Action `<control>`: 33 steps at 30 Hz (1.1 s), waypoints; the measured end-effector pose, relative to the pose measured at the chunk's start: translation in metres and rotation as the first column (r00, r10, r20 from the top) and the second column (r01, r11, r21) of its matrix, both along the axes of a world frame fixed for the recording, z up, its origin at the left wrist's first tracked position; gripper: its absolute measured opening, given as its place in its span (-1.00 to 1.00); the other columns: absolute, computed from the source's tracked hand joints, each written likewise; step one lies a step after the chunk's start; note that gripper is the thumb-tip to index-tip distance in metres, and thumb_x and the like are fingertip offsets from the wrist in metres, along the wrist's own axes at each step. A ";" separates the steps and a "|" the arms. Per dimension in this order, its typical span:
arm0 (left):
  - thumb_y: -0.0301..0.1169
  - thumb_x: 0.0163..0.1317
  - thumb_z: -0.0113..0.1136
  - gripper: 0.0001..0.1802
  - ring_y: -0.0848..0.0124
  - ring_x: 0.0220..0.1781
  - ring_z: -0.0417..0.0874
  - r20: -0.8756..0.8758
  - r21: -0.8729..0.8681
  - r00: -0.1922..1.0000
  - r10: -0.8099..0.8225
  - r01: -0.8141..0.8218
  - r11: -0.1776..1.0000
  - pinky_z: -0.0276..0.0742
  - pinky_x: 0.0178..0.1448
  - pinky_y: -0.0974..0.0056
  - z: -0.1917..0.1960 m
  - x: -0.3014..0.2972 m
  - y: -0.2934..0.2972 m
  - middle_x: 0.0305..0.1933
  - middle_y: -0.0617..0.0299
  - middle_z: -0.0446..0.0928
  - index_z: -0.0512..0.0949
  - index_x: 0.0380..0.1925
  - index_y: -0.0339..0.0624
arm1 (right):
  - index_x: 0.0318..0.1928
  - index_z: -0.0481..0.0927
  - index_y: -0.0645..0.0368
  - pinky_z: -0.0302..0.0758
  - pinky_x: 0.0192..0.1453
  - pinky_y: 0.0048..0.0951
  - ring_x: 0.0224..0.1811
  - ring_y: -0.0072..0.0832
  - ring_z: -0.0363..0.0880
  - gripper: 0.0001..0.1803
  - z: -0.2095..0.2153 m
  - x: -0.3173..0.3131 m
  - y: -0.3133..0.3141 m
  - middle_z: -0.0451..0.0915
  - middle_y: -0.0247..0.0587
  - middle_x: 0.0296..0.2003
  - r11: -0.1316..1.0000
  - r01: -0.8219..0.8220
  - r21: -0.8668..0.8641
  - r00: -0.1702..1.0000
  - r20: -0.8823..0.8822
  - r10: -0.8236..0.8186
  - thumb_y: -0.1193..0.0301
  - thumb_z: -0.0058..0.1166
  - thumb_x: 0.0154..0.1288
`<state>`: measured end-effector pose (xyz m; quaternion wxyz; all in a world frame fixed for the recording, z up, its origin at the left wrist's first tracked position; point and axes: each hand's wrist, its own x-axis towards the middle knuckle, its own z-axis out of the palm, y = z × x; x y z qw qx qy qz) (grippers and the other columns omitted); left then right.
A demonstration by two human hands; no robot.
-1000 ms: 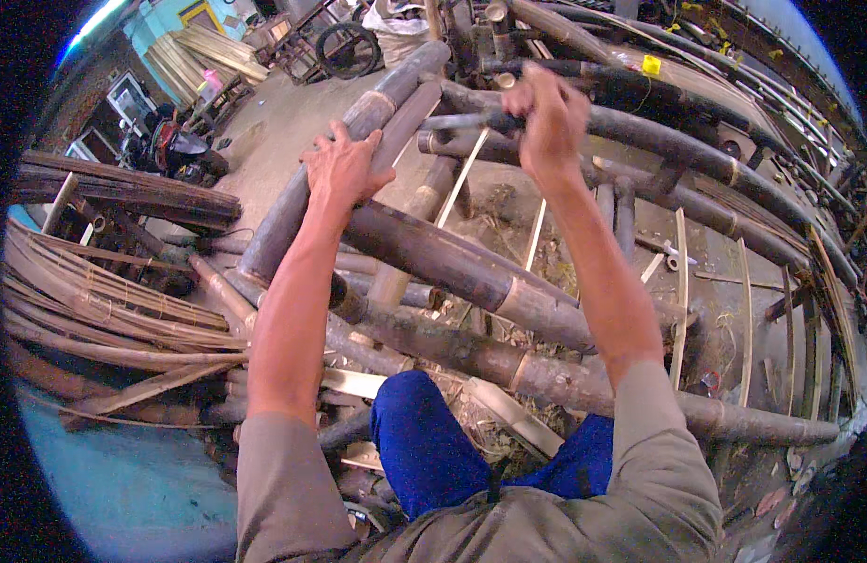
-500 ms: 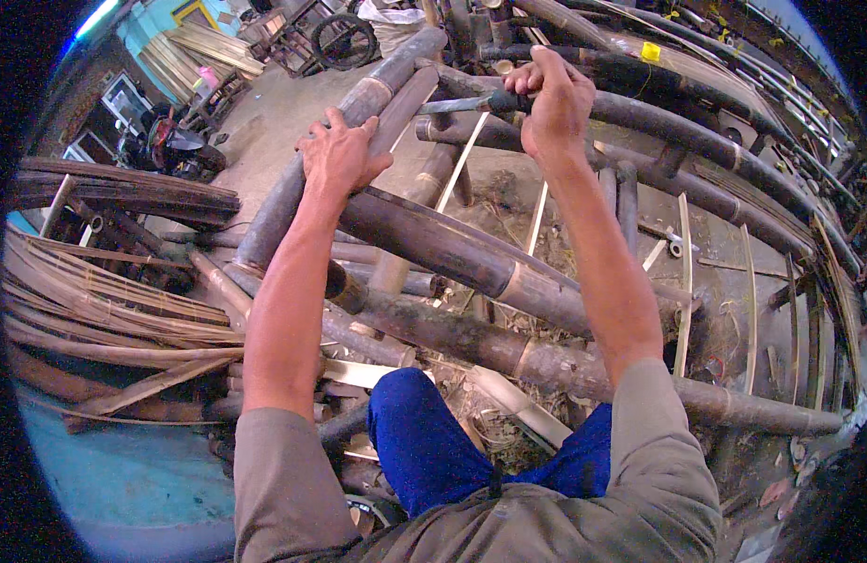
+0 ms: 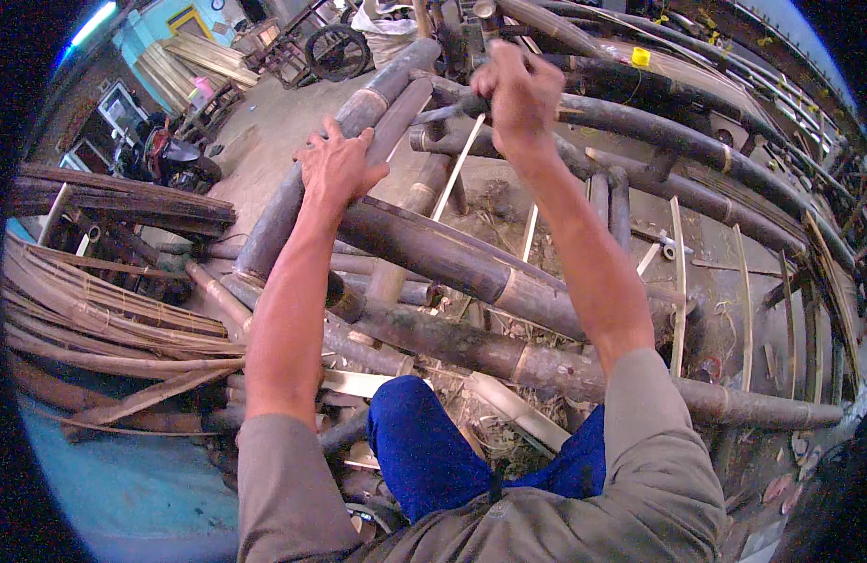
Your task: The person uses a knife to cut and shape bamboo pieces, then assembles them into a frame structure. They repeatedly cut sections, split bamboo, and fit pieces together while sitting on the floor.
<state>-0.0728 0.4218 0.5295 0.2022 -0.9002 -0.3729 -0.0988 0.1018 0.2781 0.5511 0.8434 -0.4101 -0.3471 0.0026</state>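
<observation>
My left hand (image 3: 335, 169) lies with its fingers spread over a thick dark bamboo pole (image 3: 283, 211) and the split bamboo length (image 3: 398, 117) beside it. Farther right, my right hand (image 3: 522, 98) is closed in a fist around the dark handle of a metal-bladed tool (image 3: 440, 114). The blade points left, its tip at or near the edge of the split bamboo; contact is hard to make out. The right hand is slightly blurred. Below my hands, a wide bamboo beam (image 3: 433, 244) slants down to the right.
Another long bamboo pole (image 3: 452, 338) crosses in front of my knees. Bundled bamboo strips (image 3: 105, 291) lie at the left. Curved bamboo poles (image 3: 677, 122) and upright pale slats (image 3: 678, 281) fill the right side. A motorcycle (image 3: 175, 155) stands at the far left.
My right hand and the tool have moved left, closer to my left hand. My left hand stays on the bamboo. The whole view has shifted slightly.
</observation>
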 end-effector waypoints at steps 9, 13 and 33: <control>0.17 0.16 0.20 -0.37 -0.21 0.27 0.47 0.058 -0.004 0.998 0.000 0.001 1.000 0.45 0.20 -0.33 -0.002 0.000 0.003 0.29 -0.13 0.37 0.55 0.26 0.39 | -0.70 0.33 0.15 0.53 -0.23 -0.16 -0.59 -0.36 0.44 -0.57 -0.055 0.005 -0.045 0.42 -0.17 -0.70 0.889 -0.163 0.429 0.927 -0.241 0.286 0.44 0.05 0.36; 0.21 0.18 0.13 -0.37 -0.16 0.25 0.48 0.074 0.002 0.997 -0.007 0.007 1.000 0.43 0.20 -0.31 -0.006 0.000 0.014 0.26 -0.11 0.38 0.56 0.26 0.39 | -0.69 0.34 0.16 0.51 -0.28 -0.20 -0.62 -0.38 0.41 -0.56 -0.050 -0.019 -0.053 0.41 -0.17 -0.70 0.896 -0.197 0.398 0.936 -0.196 0.293 0.42 0.03 0.39; 0.05 -0.06 0.34 -0.26 -0.22 0.25 0.49 0.022 0.065 1.000 -0.019 0.017 0.998 0.48 0.15 -0.34 -0.006 0.002 0.010 0.36 -0.19 0.32 0.56 0.25 0.34 | -0.68 0.43 0.21 0.39 -0.49 -0.34 -0.68 -0.46 0.37 -0.56 -0.012 -0.036 -0.041 0.39 -0.26 -0.73 0.926 -0.205 0.317 0.960 -0.121 0.254 0.40 0.06 0.40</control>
